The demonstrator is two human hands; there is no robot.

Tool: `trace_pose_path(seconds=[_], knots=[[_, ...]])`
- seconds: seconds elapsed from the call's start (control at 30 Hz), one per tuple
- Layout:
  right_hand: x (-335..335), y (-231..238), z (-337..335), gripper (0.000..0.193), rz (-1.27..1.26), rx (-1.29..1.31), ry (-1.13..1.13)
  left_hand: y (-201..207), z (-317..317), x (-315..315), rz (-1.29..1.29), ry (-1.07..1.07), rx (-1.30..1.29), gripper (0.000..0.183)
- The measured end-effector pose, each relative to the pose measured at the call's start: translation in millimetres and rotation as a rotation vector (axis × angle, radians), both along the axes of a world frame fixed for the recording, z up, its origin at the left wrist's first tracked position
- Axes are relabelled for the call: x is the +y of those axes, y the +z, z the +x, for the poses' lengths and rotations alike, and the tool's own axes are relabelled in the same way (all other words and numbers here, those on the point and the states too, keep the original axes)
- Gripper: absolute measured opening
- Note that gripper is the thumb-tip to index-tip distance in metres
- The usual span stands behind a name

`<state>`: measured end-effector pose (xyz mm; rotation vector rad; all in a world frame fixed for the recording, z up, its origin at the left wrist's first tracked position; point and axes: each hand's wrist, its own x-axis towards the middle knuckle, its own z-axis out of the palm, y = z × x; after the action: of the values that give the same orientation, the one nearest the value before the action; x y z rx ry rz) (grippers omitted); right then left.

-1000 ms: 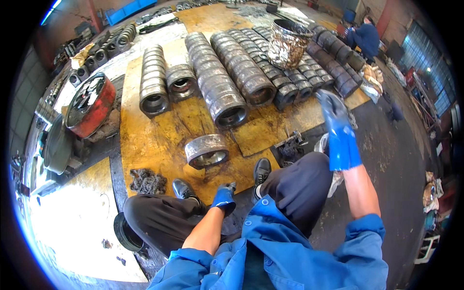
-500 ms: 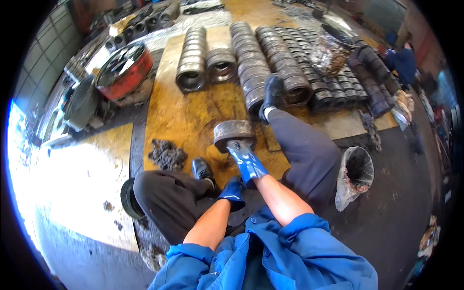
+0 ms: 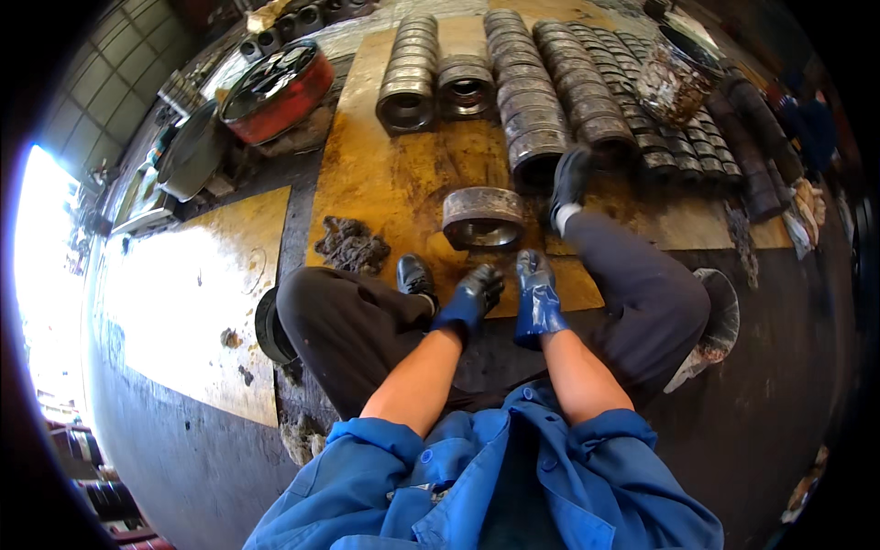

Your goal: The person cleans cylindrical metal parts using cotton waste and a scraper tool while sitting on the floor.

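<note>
Both hands low and central now, and the loose metal ring (image 3: pixel 483 204) sits just beyond my fingers on the yellow board (image 3: pixel 403 179), alone, opening towards me; set apart, I'd judge, so either side can get at it. My left hand (image 3: pixel 474 296) angles inward, fingers loosely bent, palm hidden, so I can't tell whether anything's in there. My right hand (image 3: pixel 537 293) points straight ahead, a shade closer to the ring, wrist nearly in line with the forearm; its grip I can't make out either. Farther out, rows of rings (image 3: pixel 532 101) lie packed face to face, probably to save floor. A grey rag heap (image 3: pixel 352 246) lies left, handily near.
</note>
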<state>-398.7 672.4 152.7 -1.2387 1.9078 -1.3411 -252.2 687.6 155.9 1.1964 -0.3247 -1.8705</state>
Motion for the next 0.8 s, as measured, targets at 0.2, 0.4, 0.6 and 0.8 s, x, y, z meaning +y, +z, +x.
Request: trace_pose_path(seconds=[0.2, 0.4, 0.6, 0.8], knots=[[-32.1, -28.4, -15.5, 0.028, -0.165, -0.542, 0.291, 65.5, -29.3, -24.1, -0.023, -0.111, 0.645, 0.06], [-18.5, 26.0, -9.8, 0.012, 0.453, -1.026, 0.412, 88.3, -18.6, -25.4, 0.173, -0.103, 0.423, 0.053], [-45.9, 21.3, -1.7, 0.02, 0.314, -1.12, 0.193, 112.5, -49.3, -43.9, 0.206, -0.047, 0.173, 0.055], [-45.2, 34.1, 12.3, 0.015, 0.345, -1.05, 0.314, 115.6, -32.0, -31.8, 0.095, 0.131, 0.29, 0.056]])
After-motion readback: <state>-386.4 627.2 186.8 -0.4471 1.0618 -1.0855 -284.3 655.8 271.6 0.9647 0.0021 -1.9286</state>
